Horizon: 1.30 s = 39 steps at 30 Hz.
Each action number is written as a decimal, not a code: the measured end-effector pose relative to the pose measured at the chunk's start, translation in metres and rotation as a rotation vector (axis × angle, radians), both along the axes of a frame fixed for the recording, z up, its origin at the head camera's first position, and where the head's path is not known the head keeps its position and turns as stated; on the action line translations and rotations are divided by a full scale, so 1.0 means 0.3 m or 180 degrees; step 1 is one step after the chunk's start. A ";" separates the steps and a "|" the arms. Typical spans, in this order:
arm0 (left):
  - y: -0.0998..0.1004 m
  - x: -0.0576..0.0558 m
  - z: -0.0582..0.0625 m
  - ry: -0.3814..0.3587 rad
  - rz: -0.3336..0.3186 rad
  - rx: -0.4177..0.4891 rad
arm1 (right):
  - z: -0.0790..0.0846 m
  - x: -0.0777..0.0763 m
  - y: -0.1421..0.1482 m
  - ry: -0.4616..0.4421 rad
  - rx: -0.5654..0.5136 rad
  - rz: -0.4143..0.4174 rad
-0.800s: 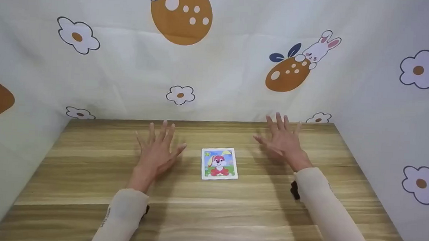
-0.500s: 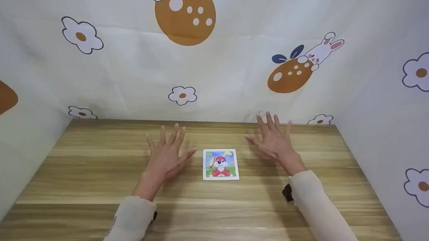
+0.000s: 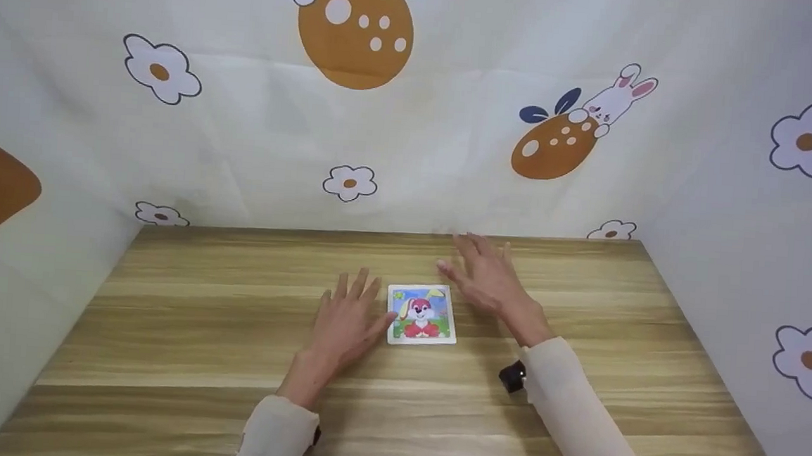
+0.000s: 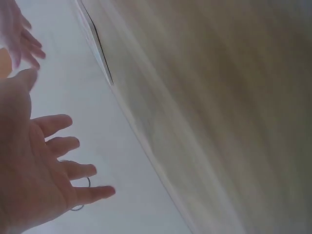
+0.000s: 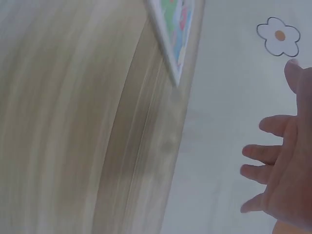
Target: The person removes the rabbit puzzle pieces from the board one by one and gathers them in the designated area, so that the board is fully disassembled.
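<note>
Rabbit picture board [image 3: 423, 314] flat on tabletop [image 3: 195, 328], between left hand [image 3: 345, 328] and right hand [image 3: 493, 281], long axis apparently near-to-far. Left hand nearer: board to its right, thumb [image 3: 380, 325] at left edge, contact unclear; right hand by far right corner. Both loosely spread, holding nothing.

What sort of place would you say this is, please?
Probably a curtained-off tabletop work area: a wood-grain table bearing a rabbit picture, with printed sheeting hanging along its back and sides.
</note>
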State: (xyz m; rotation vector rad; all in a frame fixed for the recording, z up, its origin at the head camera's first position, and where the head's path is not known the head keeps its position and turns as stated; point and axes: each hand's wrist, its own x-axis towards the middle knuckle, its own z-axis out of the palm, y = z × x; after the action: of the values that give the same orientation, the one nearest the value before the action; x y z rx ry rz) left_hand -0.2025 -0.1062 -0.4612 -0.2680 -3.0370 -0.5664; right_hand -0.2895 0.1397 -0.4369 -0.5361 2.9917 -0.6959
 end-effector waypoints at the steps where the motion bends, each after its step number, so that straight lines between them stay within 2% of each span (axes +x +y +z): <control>1: 0.012 0.005 0.000 -0.0014 0.0005 0.0026 | -0.002 0.002 -0.011 -0.0077 -0.0090 0.0019; 6: 0.066 0.027 0.013 -0.0181 -0.0017 0.0158 | -0.018 0.008 -0.063 -0.0397 -0.0571 0.0078; 11: 0.104 0.049 0.019 -0.0412 -0.0239 0.0288 | -0.049 0.003 -0.099 -0.0463 -0.0972 0.0115; 15: 0.124 0.059 0.020 -0.0706 -0.0369 0.0325 | -0.073 -0.003 -0.120 -0.0609 -0.1181 0.0113; 21: 0.157 0.056 0.020 -0.0985 -0.0493 0.0080 | -0.096 -0.014 -0.137 -0.0753 -0.1324 0.0168; 26: 0.186 0.048 0.011 -0.1059 -0.0527 -0.0215 | -0.103 -0.019 -0.147 -0.0906 -0.1402 0.0173; 29: 0.204 0.046 0.005 -0.1041 -0.0517 -0.0331 | -0.104 -0.018 -0.152 -0.0897 -0.1355 0.0228; 35: 0.232 0.049 -0.010 -0.0832 -0.0481 -0.0679 | -0.111 -0.019 -0.160 -0.0869 -0.1187 0.0406; 39: 0.241 0.059 -0.012 -0.0750 -0.0455 -0.0764 | -0.115 -0.021 -0.161 -0.0904 -0.1135 0.0488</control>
State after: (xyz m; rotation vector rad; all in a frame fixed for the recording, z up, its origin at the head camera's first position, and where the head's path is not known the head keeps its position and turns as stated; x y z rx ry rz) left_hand -0.1848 -0.0339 -0.4648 -0.4615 -3.3369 -0.2527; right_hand -0.2957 0.0915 -0.4713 -0.6105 2.5459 -1.1875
